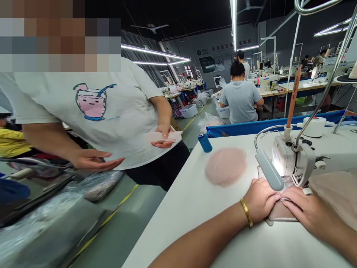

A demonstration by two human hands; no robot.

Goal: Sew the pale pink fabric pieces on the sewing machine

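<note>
My left hand (pixel 260 199), with a gold bangle on the wrist, rests curled on a pale pink fabric piece (pixel 281 214) at the foot of the white sewing machine (pixel 295 156). My right hand (pixel 305 208) presses on the same piece from the right, fingers pinched at its edge. Both hands sit just below the needle area. A round stack of pink fabric cups (pixel 225 166) lies on the white table (pixel 195 208) to the left of my hands.
A blue thread spool (pixel 205 143) stands near the table's far left corner. A person in a white T-shirt (pixel 111 111) stands left of the table holding a pale fabric piece (pixel 163 136). Another person sits with their back turned (pixel 241 98) at a farther machine.
</note>
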